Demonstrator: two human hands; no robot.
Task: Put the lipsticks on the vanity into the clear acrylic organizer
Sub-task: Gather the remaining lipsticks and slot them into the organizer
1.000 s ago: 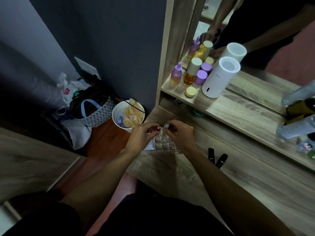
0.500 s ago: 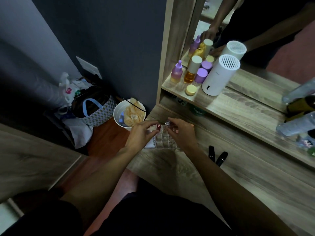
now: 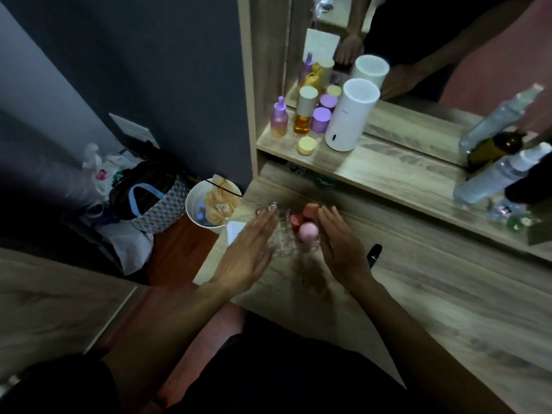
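The clear acrylic organizer [image 3: 282, 236] stands on the wooden vanity top [image 3: 388, 309] near its left edge. Upright in its cells are a pink round-topped piece [image 3: 307, 231], a red cap [image 3: 296, 221] and an orange cap [image 3: 310, 209]; a clear-capped piece [image 3: 272, 206] shows at its far left corner. My left hand [image 3: 248, 252] lies flat along the organizer's left side, fingers straight. My right hand [image 3: 340, 243] is flat along its right side. Neither holds anything. A black lipstick [image 3: 375, 254] lies on the vanity just right of my right hand, partly hidden by it.
A shelf above carries a white cylinder [image 3: 349, 115], purple and amber bottles [image 3: 303, 115] and a yellow jar [image 3: 306, 145]; spray bottles [image 3: 493, 177] lean at the right. A mirror is behind. On the floor to the left are a white bin [image 3: 194, 204] and a bag [image 3: 149, 198].
My hands were pinched together over the organizer on a small piece; now they are apart, flat on either side of it, and the pink, red and orange tops show between them.
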